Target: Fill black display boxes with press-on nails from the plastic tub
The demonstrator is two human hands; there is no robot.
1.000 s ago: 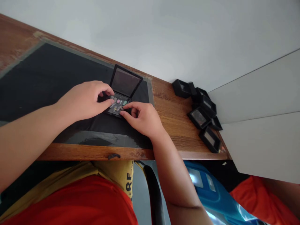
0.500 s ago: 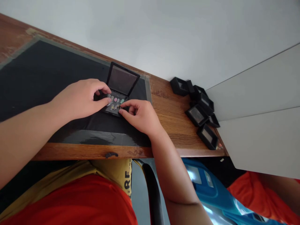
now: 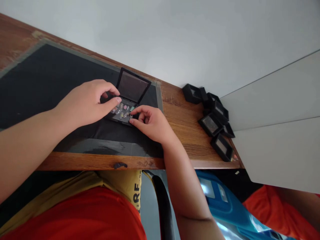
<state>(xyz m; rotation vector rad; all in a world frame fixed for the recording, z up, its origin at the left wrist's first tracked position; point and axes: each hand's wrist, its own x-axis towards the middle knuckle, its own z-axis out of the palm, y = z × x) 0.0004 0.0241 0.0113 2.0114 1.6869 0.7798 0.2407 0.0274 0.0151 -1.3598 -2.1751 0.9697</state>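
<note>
Currently the open black case (image 3: 126, 103) lies on the black mat (image 3: 50, 86) near the worktop's (image 3: 185, 126) far edge, lid propped upright toward the wall, its tray showing small coloured pieces (image 3: 123, 111) in rows. Left hand (image 3: 85, 101) sits at the case's left side: thumb tip lying on the tray's left part, index curled over the near-left corner of the lid hinge area, grip pinched closed on the case edge. Forearm runs in from the worktop's front-left, wrist roughly level. Right hand (image 3: 151, 123) sits at the case's front-right corner: index and thumb tips meet at the tray's front edge, touching it; other fingers curled under. Whether a piece is held between these tips cannot be told. Right forearm comes up steeply from the front edge, elbow below the worktop. Both hands flank the case, nearly touching across it. A cluster of small black boxes (image 3: 215, 120) lies well apart at the worktop's right end.
</note>
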